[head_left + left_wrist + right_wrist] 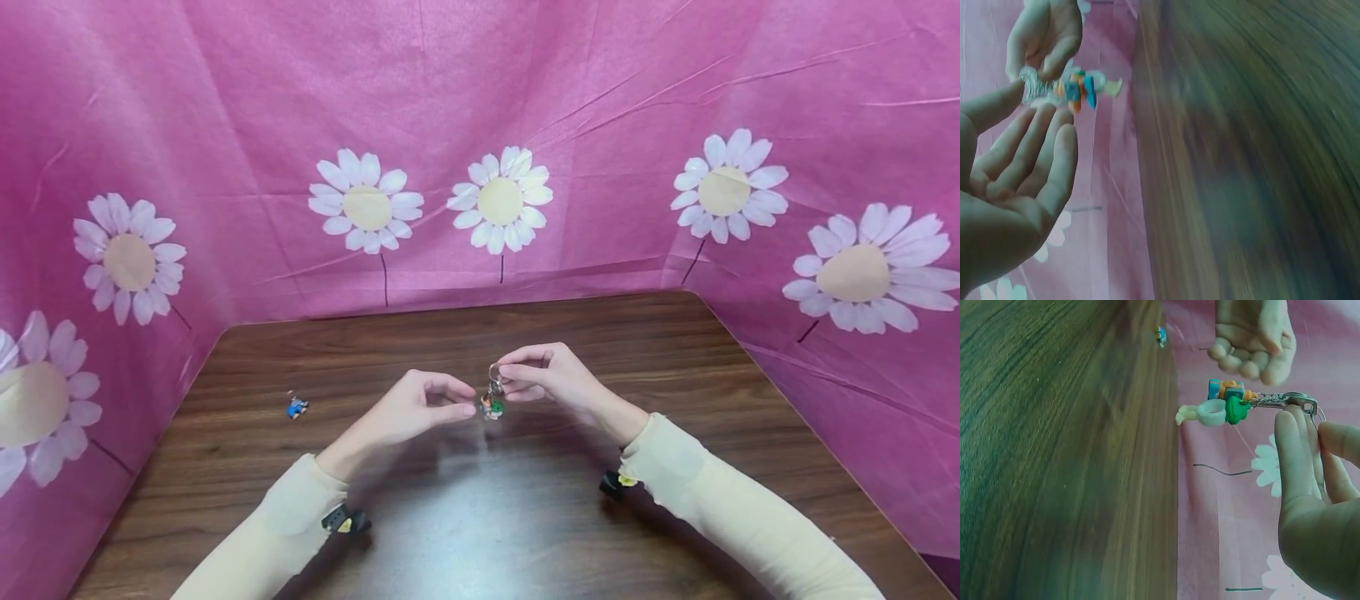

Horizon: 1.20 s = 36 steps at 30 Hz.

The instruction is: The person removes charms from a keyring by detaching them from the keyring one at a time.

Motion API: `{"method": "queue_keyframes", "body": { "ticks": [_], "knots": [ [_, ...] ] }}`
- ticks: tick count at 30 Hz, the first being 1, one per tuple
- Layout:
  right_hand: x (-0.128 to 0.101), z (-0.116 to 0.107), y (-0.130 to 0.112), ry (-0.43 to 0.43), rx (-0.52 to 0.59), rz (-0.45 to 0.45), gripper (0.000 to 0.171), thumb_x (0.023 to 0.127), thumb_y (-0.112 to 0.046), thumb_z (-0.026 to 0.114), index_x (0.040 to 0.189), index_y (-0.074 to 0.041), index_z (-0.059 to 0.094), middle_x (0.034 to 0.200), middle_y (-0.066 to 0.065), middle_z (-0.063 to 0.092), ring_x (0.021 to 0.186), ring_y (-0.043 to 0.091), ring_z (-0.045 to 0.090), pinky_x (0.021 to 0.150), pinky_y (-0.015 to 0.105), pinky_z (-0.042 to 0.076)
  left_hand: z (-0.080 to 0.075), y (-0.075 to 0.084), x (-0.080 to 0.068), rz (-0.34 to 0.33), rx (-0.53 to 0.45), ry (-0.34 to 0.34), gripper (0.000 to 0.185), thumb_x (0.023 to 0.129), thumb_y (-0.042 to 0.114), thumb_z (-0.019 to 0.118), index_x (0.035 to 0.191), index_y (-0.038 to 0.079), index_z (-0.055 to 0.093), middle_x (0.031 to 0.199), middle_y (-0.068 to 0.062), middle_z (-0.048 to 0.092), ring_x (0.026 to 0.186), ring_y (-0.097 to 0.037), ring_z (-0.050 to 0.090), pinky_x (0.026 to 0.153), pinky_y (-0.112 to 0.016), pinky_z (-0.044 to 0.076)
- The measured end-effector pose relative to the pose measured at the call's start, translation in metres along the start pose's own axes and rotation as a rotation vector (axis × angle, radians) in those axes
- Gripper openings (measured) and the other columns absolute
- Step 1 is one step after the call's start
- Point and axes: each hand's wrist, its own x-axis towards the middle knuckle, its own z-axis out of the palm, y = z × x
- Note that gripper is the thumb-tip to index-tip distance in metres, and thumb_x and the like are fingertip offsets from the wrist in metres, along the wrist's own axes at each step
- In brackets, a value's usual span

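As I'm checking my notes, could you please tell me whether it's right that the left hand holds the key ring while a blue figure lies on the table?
Not quite: the right hand, not the left hand, holds the key ring, as the right wrist view shows. The blue figure does lie on the table, as you say.

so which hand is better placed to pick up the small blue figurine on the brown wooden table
Probably the left hand: it is nearer the small blue figurine and looks free, while the right hand pinches the silver metal key ring.
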Motion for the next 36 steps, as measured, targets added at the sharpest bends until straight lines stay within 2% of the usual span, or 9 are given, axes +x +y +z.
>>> {"method": "queue_keyframes", "body": {
  "ticks": [4, 8, 13, 17, 20, 26, 30, 33, 36],
  "knots": [
    [0.001, 0.005, 0.001, -0.002, 0.017, -0.002, 0.025, 0.093, -0.004, 0.072, 0.114, 0.009, 0.070, 0.094, 0.014, 0.075, 0.081, 0.022, 0.074, 0.084, 0.049, 0.058, 0.009, 0.002, 0.006, 0.010, -0.035, 0.003, 0.029, 0.090, 0.021, 0.080, 0.112, 0.004, 0.075, 0.095, -0.003, 0.076, 0.092, -0.017, 0.071, 0.082, -0.030, 0.058],
    [0.002, 0.008, 0.003, -0.008, 0.028, -0.005, 0.027, 0.093, -0.005, 0.072, 0.116, 0.009, 0.069, 0.097, 0.015, 0.075, 0.083, 0.023, 0.074, 0.085, 0.047, 0.059, 0.014, 0.002, 0.008, -0.008, -0.031, 0.014, 0.026, 0.087, 0.021, 0.082, 0.107, 0.005, 0.076, 0.092, -0.003, 0.076, 0.088, -0.016, 0.072, 0.079, -0.027, 0.058],
    [0.002, 0.009, 0.005, -0.008, 0.041, -0.003, 0.028, 0.093, -0.006, 0.072, 0.116, 0.009, 0.068, 0.098, 0.015, 0.075, 0.084, 0.023, 0.074, 0.086, 0.046, 0.059, 0.018, 0.001, 0.011, -0.012, -0.039, 0.049, 0.024, 0.086, 0.021, 0.083, 0.101, 0.004, 0.076, 0.087, -0.004, 0.076, 0.082, -0.022, 0.073, 0.074, -0.026, 0.058],
    [0.002, 0.010, 0.006, -0.017, 0.052, -0.007, 0.027, 0.093, -0.006, 0.072, 0.116, 0.009, 0.068, 0.098, 0.014, 0.075, 0.084, 0.023, 0.074, 0.086, 0.046, 0.058, 0.018, 0.001, 0.012, 0.009, -0.028, 0.073, 0.019, 0.088, 0.020, 0.082, 0.097, 0.005, 0.077, 0.085, -0.004, 0.075, 0.079, -0.021, 0.072, 0.072, -0.025, 0.057],
    [0.002, 0.011, 0.006, -0.024, 0.061, -0.006, 0.026, 0.093, -0.005, 0.072, 0.115, 0.008, 0.069, 0.098, 0.014, 0.075, 0.084, 0.023, 0.074, 0.086, 0.046, 0.058, 0.018, 0.001, 0.012, 0.013, -0.026, 0.067, 0.016, 0.089, 0.019, 0.081, 0.096, 0.005, 0.077, 0.084, -0.003, 0.075, 0.079, -0.016, 0.070, 0.072, -0.024, 0.056],
    [0.001, 0.013, 0.005, -0.019, 0.067, -0.002, 0.023, 0.094, -0.003, 0.071, 0.114, 0.007, 0.069, 0.096, 0.013, 0.075, 0.083, 0.022, 0.074, 0.085, 0.046, 0.059, 0.017, 0.001, 0.010, 0.021, -0.056, 0.038, 0.012, 0.091, 0.016, 0.077, 0.095, 0.004, 0.075, 0.087, -0.011, 0.075, 0.084, -0.030, 0.070, 0.073, -0.024, 0.055],
    [0.002, 0.012, 0.006, -0.007, 0.063, 0.000, 0.023, 0.093, -0.004, 0.072, 0.114, 0.007, 0.070, 0.096, 0.015, 0.075, 0.083, 0.023, 0.074, 0.085, 0.046, 0.059, 0.015, 0.003, 0.009, 0.023, -0.047, 0.058, 0.009, 0.091, 0.014, 0.075, 0.093, 0.006, 0.073, 0.087, -0.013, 0.073, 0.083, -0.028, 0.069, 0.072, -0.025, 0.054],
    [0.003, 0.012, 0.006, 0.000, 0.062, 0.004, 0.021, 0.093, -0.003, 0.072, 0.112, 0.005, 0.071, 0.097, 0.015, 0.075, 0.083, 0.023, 0.074, 0.084, 0.046, 0.059, 0.013, 0.004, 0.008, 0.008, -0.050, 0.078, 0.006, 0.090, 0.012, 0.072, 0.092, 0.006, 0.071, 0.085, -0.009, 0.073, 0.082, -0.025, 0.068, 0.073, -0.027, 0.054],
    [0.004, 0.012, 0.005, 0.003, 0.061, 0.006, 0.020, 0.093, -0.003, 0.072, 0.111, 0.004, 0.072, 0.097, 0.014, 0.075, 0.083, 0.023, 0.074, 0.084, 0.046, 0.059, 0.013, 0.005, 0.008, -0.010, -0.079, 0.082, 0.005, 0.089, 0.009, 0.070, 0.091, 0.005, 0.070, 0.084, -0.007, 0.073, 0.081, -0.027, 0.069, 0.075, -0.035, 0.058]
  ]
}}
